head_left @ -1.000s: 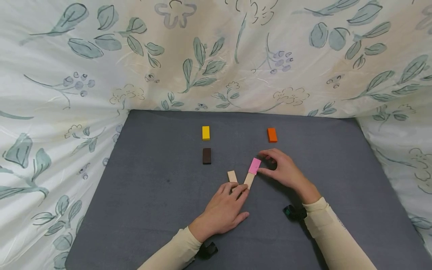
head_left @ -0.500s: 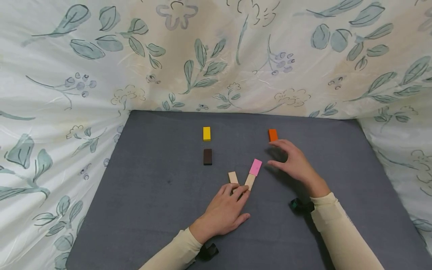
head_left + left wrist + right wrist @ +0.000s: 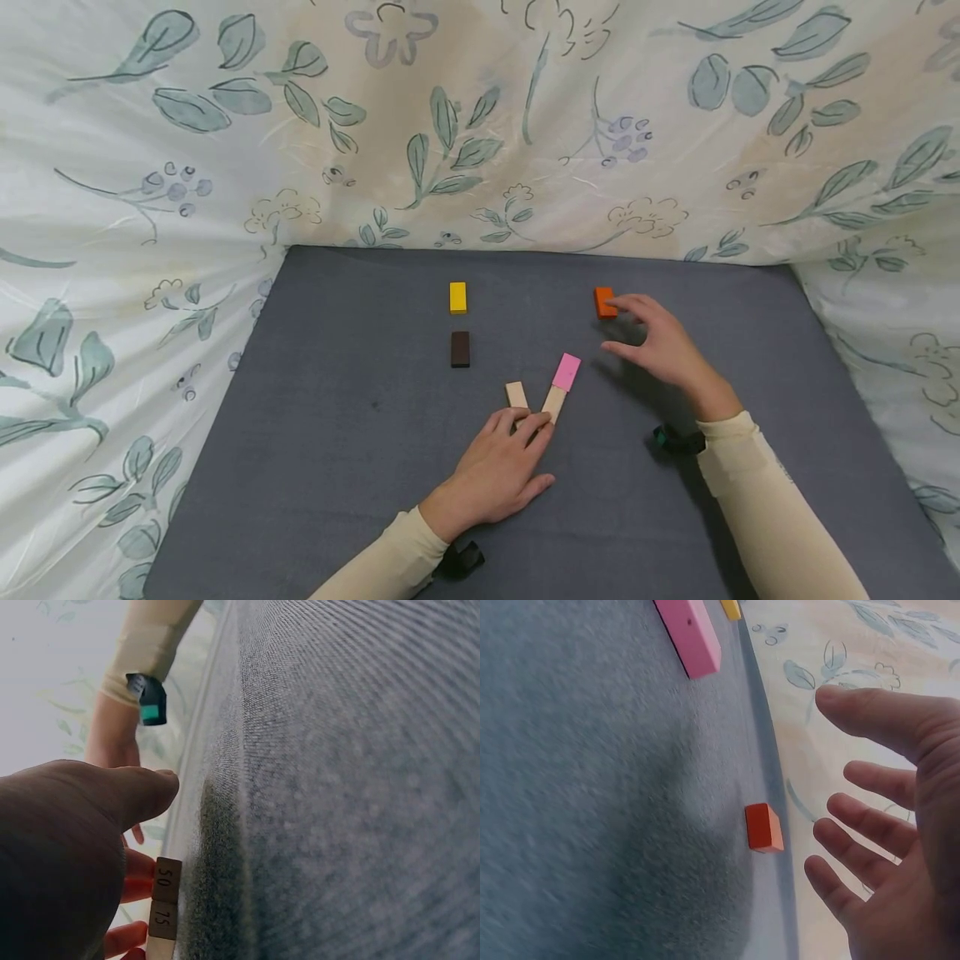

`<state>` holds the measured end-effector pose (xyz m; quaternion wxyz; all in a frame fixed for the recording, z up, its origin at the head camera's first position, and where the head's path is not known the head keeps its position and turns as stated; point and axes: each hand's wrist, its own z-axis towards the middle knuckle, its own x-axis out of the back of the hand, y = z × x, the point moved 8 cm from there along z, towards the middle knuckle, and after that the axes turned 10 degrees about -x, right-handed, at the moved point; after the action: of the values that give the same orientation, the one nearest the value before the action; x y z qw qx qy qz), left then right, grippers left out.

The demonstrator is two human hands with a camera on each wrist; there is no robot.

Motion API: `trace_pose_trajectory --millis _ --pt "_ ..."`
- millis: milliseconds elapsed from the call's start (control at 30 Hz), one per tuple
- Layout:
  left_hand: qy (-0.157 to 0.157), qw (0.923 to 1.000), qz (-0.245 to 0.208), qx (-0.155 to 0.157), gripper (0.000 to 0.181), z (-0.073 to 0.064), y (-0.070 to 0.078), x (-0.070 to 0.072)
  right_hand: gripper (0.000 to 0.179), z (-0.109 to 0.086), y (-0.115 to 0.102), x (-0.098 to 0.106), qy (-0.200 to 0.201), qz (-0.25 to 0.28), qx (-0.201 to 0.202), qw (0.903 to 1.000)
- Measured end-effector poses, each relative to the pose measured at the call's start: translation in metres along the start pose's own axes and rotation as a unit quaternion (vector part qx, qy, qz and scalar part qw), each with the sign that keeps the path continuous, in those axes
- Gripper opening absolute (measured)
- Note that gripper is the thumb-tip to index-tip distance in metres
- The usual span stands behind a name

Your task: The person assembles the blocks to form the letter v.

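Observation:
My left hand (image 3: 495, 471) lies over the near ends of two plain wooden blocks, its fingertips touching them. One wooden block (image 3: 515, 394) leans left; the other wooden block (image 3: 554, 402) slants right, so they spread in a V. In the left wrist view, block ends (image 3: 166, 879) marked 50 and 75 sit under the fingers. A pink block (image 3: 566, 372) continues the right-slanting one, end to end. Over the cloth my right hand (image 3: 667, 346) hovers, fingers apart and holding nothing. Its fingertips overlap the edge of an orange block (image 3: 602, 302); the right wrist view shows a gap to that block (image 3: 761, 829).
A yellow block (image 3: 457, 297) lies toward the back, with a dark brown block (image 3: 460, 349) in front of it. Dark grey cloth (image 3: 337, 433) covers the tabletop. Behind and at the sides hangs a leaf-patterned curtain (image 3: 480, 192).
My right hand has moved away from the pink block, up and right to the orange block. The left hand and the blocks have stayed in place.

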<state>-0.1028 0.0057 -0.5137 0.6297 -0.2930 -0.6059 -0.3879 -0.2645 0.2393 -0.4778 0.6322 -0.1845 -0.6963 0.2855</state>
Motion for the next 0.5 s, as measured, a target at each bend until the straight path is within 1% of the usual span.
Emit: trace_pose_trajectory --millis 300,500 --pt "-0.004 1.0000 -0.003 0.002 0.067 0.000 0.000 0.000 0.075 0.008 -0.001 0.008 -0.012 -0.005 -0.004 0.9999" --pt "0.000 1.0000 -0.006 0.003 0.068 0.000 0.000 0.000 0.076 0.013 0.001 0.010 -0.014 -0.010 -0.021 0.9996"
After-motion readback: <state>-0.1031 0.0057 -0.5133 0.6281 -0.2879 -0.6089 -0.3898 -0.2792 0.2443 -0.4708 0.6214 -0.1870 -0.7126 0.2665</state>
